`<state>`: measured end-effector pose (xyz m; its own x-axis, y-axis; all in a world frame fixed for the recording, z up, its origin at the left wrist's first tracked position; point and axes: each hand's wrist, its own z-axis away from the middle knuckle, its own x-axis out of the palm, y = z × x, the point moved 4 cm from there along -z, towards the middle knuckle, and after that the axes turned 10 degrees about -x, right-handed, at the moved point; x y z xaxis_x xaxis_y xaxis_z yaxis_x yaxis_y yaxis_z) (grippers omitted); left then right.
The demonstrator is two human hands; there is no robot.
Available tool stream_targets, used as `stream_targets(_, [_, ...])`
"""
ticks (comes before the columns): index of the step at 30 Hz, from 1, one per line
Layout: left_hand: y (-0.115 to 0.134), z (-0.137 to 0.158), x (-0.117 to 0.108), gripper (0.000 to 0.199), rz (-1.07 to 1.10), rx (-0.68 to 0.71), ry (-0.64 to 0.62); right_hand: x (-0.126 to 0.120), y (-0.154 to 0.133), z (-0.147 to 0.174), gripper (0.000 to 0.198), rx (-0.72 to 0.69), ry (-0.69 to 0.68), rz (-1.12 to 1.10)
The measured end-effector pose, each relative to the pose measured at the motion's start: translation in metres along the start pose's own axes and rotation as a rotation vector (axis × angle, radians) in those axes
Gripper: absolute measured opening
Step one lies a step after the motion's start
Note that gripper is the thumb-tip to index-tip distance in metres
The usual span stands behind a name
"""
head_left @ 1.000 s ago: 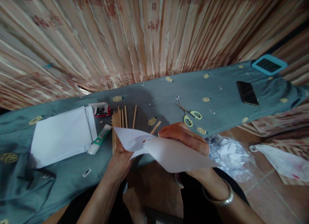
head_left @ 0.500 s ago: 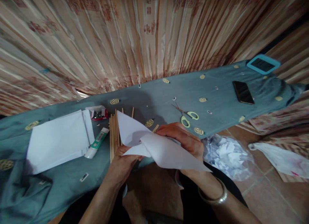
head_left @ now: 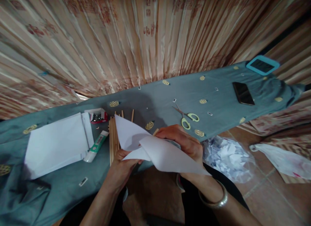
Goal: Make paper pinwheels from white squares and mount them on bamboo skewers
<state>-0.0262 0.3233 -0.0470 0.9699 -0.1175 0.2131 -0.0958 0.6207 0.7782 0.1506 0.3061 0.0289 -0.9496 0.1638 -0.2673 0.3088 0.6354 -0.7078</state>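
Observation:
A white paper pinwheel [head_left: 160, 151], its corners curled in toward the middle, is held between both hands above the table's front edge. My left hand [head_left: 123, 164] closes on its left side, thumb on the paper. My right hand [head_left: 181, 140] is wrapped behind the right part, where the paper hides some fingertips. Just left of the pinwheel lie several thin wooden sticks [head_left: 112, 138], partly covered by it. A glue stick [head_left: 97, 146] with a green label rests beside them. Scissors [head_left: 186, 117] with yellow-green handles lie beyond my right hand.
A stack of white paper [head_left: 55, 145] lies on the left of the cloth-covered table [head_left: 155, 93]. Near it is a small red box [head_left: 98, 116] of metal pieces. A phone [head_left: 243, 93] and a blue-framed tablet [head_left: 262, 65] lie far right. A bag of paper scraps [head_left: 227, 158] sits on the floor.
Both hands keep the same hold on the pinwheel, which has barely moved. The whole view has shifted slightly.

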Motion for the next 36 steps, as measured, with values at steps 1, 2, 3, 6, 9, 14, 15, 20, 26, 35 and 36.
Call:
stream_targets(1, [-0.001, -0.001, -0.002, 0.021, -0.025, 0.021, -0.003, 0.0, 0.002, 0.001, 0.018, 0.046, 0.004, -0.023])
stream_targets(2, [-0.003, -0.002, -0.004, 0.02, -0.054, 0.045, -0.003, 0.001, 0.005, 0.002, 0.017, 0.104, 0.016, -0.053])
stream_targets(3, [-0.003, -0.003, -0.006, 0.017, -0.077, 0.071, 0.006, 0.002, 0.009, 0.004, 0.016, 0.17, 0.039, -0.088])
stream_targets(6, [-0.003, -0.003, -0.009, 0.014, -0.145, 0.115, 0.071, 0.005, 0.023, 0.008, 0.012, 0.395, 0.141, -0.199])
stream_targets(9, [0.003, -0.001, -0.008, 0.025, -0.236, 0.158, 0.128, 0.012, 0.038, 0.012, 0.012, 0.633, 0.24, -0.324])
stream_targets(14, [0.011, 0.003, -0.004, 0.026, -0.327, 0.198, 0.184, 0.025, 0.051, 0.017, 0.022, 0.834, 0.33, -0.543])
stream_targets(15, [0.012, 0.004, -0.004, 0.025, -0.331, 0.204, 0.192, 0.026, 0.052, 0.018, 0.023, 0.836, 0.34, -0.564])
stream_targets(20, [0.012, 0.005, -0.003, 0.025, -0.3, 0.223, 0.234, 0.026, 0.058, 0.021, 0.022, 0.838, 0.359, -0.589])
stream_targets(26, [0.009, 0.002, -0.002, 0.024, -0.325, 0.246, 0.233, 0.026, 0.061, 0.024, 0.021, 0.873, 0.331, -0.616])
stream_targets(35, [0.004, 0.003, -0.003, 0.022, -0.303, 0.254, 0.248, 0.028, 0.063, 0.024, 0.019, 0.875, 0.301, -0.641])
stream_targets(36, [0.004, 0.003, -0.003, 0.02, -0.299, 0.25, 0.254, 0.029, 0.063, 0.024, 0.018, 0.874, 0.302, -0.644])
